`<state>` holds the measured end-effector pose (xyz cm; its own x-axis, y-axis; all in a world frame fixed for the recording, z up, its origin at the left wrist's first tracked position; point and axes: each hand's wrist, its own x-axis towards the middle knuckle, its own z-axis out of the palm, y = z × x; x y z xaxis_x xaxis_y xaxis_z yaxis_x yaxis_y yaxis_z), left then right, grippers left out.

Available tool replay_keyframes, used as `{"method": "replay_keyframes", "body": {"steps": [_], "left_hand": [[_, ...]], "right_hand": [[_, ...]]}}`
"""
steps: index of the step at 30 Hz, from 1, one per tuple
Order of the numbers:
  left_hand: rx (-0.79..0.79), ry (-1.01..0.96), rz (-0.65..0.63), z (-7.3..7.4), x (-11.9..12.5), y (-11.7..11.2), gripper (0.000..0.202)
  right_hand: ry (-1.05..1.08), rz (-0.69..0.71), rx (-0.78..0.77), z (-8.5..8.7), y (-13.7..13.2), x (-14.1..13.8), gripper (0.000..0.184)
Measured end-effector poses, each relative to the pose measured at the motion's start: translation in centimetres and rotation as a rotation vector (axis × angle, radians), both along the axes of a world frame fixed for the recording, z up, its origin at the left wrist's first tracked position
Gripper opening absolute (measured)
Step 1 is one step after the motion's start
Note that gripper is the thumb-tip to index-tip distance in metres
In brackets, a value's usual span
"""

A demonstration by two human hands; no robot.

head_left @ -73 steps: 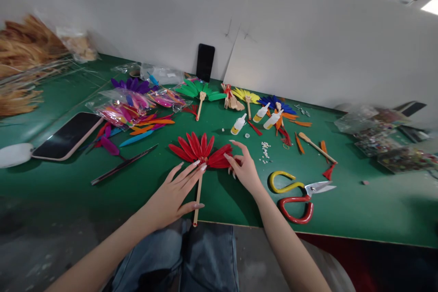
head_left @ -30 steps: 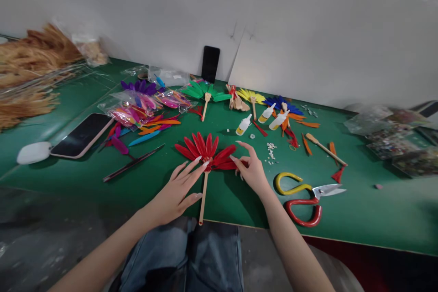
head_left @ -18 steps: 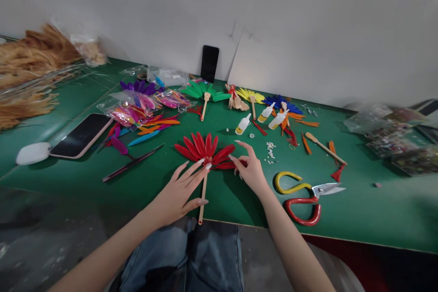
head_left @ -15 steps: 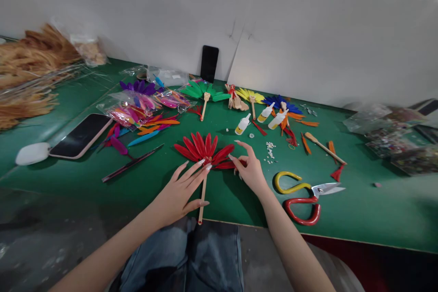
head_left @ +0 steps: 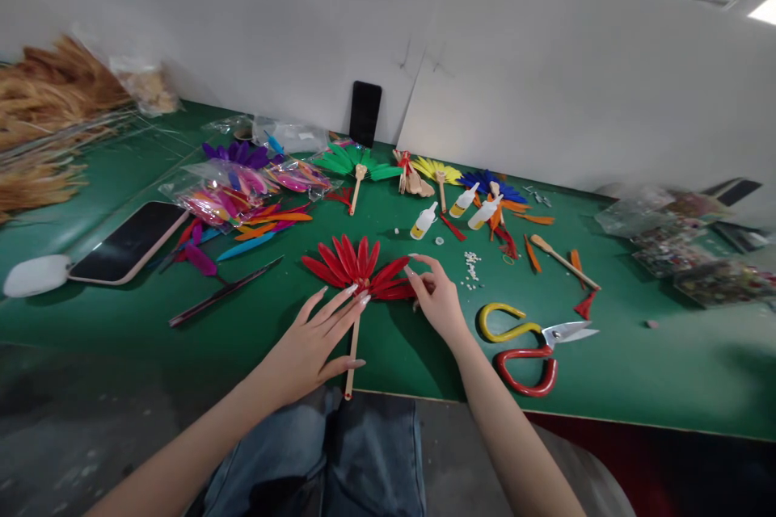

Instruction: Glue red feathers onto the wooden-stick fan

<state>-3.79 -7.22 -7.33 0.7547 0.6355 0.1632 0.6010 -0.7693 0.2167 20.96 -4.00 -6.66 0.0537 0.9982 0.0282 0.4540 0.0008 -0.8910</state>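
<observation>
A fan of red feathers [head_left: 347,260] on a slim wooden stick [head_left: 352,343] lies on the green table in front of me. Across the base of its feathers rests my left hand [head_left: 321,335], fingers stretched out and thumb beside the stick. At the fan's right side, my right hand [head_left: 437,295] is closed, with thumb and index fingertip at the end of a red feather [head_left: 390,270]. Its other fingers curl under and are partly hidden. Small white beads [head_left: 471,266] lie beyond that hand.
Red-and-yellow-handled scissors [head_left: 526,363] lie right, tweezers [head_left: 224,291] left. Behind are glue bottles [head_left: 423,220], a green feather fan [head_left: 357,166], a yellow one [head_left: 437,170], and bagged feathers [head_left: 224,198]. A phone [head_left: 130,242] lies left; another black phone [head_left: 365,115] leans on the wall.
My right index finger has come down toward the thumb at the red feather's tip. My left hand stays on the fan's base. The whole view has shifted slightly.
</observation>
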Motion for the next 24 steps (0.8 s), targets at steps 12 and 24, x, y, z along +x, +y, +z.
{"method": "replay_keyframes", "body": {"steps": [12,24], "left_hand": [[-0.029,0.013,0.006,0.01,-0.1,0.04,0.073],[-0.03,-0.004,0.014,0.07,-0.13,-0.01,0.073]], "right_hand": [[0.184,-0.065,-0.006,-0.54,0.35,0.06,0.039],[0.12,-0.058,0.053,-0.53,0.48,0.05,0.046]]}}
